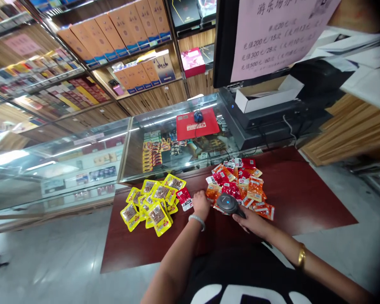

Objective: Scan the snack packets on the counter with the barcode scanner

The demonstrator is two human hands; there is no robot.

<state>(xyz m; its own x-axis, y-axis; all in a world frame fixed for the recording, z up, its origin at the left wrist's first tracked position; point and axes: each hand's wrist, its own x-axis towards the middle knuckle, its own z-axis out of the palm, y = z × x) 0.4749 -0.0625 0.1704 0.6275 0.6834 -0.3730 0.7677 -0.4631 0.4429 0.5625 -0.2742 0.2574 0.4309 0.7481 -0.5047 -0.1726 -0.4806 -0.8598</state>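
Observation:
My right hand (249,218) is wrapped round the handle of a dark barcode scanner (227,203), whose head lies over the near edge of a mixed pile of red and orange snack packets (256,188). At the left, my left hand (201,203) has its fingers curled at the edge of a single red and white snack packet (185,198), seemingly pinching it. That packet lies between the two piles, close beside a heap of yellow snack packets (156,214). My left fingertips are partly hidden.
The packets lie on a dark red tabletop (304,192). Behind it stands a glass display counter (164,122) bearing a red mouse pad (180,131) and a mouse (198,116). A monitor (223,50) with a pink price sheet and an open white box (256,104) are at the right.

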